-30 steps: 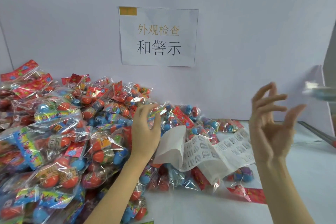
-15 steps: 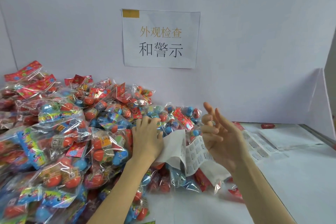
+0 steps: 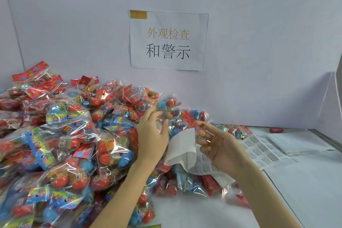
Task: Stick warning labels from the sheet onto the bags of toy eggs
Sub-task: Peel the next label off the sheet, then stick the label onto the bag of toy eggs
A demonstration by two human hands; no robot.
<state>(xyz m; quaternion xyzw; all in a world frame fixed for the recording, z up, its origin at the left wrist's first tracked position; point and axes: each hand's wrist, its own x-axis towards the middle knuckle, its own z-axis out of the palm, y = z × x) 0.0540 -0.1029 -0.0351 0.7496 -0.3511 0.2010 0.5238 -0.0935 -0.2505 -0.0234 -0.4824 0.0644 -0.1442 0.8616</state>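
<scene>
**Hands over the bag pile**

Here, a big pile of bags [image 3: 61, 146] of toy eggs fills the desk's left half, heaped against the back wall and spilling toward the front edge. The bags are clear plastic with red and blue eggs inside and red or multicoloured header cards.

The left hand [image 3: 152, 135] is raised over the pile's right slope, back toward the camera, fingers spread and relaxed; one bag [image 3: 167, 102] sits blurred right at its fingertips, and I cannot tell whether the fingers grasp it or only touch it.

Just right of that hand, the label sheet [image 3: 201, 161] lies draped over the pile's right end, its white backing curled up at the left and rows of small printed labels running toward the desk's right side.

The right hand [image 3: 220, 146] hovers above the sheet, palm turned left, fingers loosely bent and holding nothing.

On the wall behind hangs a paper sign [image 3: 168, 40] with Chinese characters. A loose red egg [image 3: 276, 130] lies near the desk's back right corner.
</scene>
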